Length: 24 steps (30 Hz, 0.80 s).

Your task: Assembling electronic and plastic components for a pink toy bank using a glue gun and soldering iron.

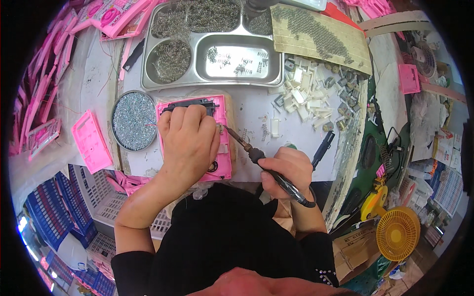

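A pink plastic casing [224, 165] lies in front of me, with a black part [212, 106] along its far side. My left hand [186, 138] is over the casing, its fingers curled down against it; what the fingertips pinch is hidden under the hand. A thin red wire shows beside these fingers. My right hand [289, 170] grips a soldering iron [256, 157] by its dark handle. The iron's tip points left and touches or hovers just over the casing's right edge; I cannot tell which.
A round dish of small screws [134, 121] stands left of the casing, beside a loose pink cover [92, 142]. Behind is a metal tray [212, 85] of springs. White plastic pieces [306, 91] and a cardboard sheet [284, 29] with springs lie right. A black pen-like tool [323, 148] lies near my right hand.
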Tool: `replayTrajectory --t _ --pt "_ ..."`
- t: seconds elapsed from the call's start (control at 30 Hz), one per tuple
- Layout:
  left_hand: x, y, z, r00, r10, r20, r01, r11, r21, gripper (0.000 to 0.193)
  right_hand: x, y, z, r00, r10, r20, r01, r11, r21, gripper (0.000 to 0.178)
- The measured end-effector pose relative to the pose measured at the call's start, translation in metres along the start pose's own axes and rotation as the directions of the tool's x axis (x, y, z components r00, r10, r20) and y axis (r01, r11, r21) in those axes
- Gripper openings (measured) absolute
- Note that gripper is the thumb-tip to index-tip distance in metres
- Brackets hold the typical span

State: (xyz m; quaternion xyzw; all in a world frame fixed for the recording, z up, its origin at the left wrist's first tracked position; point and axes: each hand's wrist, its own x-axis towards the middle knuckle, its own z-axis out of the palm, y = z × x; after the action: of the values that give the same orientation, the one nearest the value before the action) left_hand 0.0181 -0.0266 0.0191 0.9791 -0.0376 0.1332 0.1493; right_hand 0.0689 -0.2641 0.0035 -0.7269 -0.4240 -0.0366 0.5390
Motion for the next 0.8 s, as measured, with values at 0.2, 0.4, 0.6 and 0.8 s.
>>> replayTrajectory --t 0.2,0.4,0.6,0.8 --pt "-0.001 0.0 0.0 1.0 -0.008 0.015 0.008 1.0 0.008 0.016 -0.001 0.0 0.001 1.0 -0.004 -0.008 0.004 1.0 0.008 0.02" --pt "-0.01 -0.014 -0.021 0.999 0.014 -0.034 -0.016 0.998 -0.063 0.04 0.0 0.001 -0.002 0.999 -0.021 -0.03 0.022 1.0 0.021 0.032" --pt "-0.025 -0.068 -0.057 0.971 -0.036 0.236 -0.002 0.987 0.161 0.04 0.005 -0.001 -0.004 0.998 -0.025 -0.057 0.025 1.0 0.008 0.025" --pt "-0.016 -0.072 -0.067 0.972 0.089 0.219 -0.1 0.994 0.04 0.019 0.015 -0.013 0.002 0.997 -0.022 -0.067 0.021 1.0 -0.011 0.022"
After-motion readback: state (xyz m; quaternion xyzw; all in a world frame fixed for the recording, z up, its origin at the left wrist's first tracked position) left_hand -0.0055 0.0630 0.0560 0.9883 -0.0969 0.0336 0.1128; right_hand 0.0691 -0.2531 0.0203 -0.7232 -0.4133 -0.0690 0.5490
